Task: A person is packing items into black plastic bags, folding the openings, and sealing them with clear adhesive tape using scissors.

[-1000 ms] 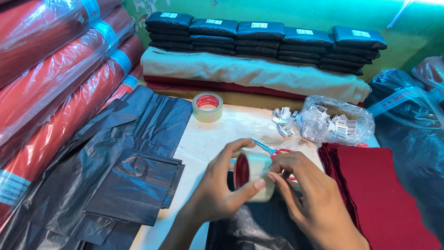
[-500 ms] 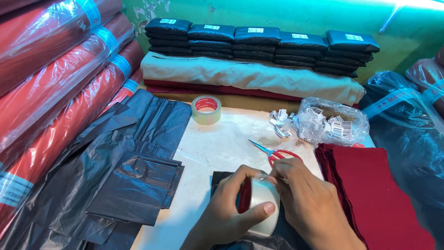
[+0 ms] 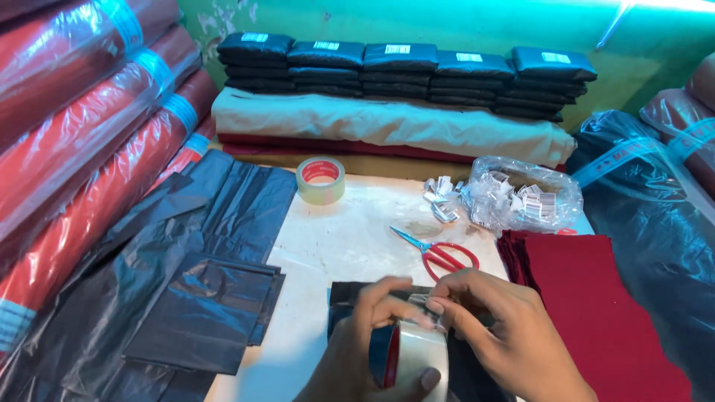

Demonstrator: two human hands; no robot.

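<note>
Now the tape roll (image 3: 408,356) sits in the left hand (image 3: 365,350) — right hand (image 3: 506,335) touching.

White table (image 3: 357,231): scissors (image 3: 436,251), tape roll (image 3: 321,179)

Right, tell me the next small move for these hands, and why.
Probably draw the tape end out over the dark packet. The left hand grips the tape roll upright, the right hand pinches at its top edge, and the packet lies directly beneath them.
</note>
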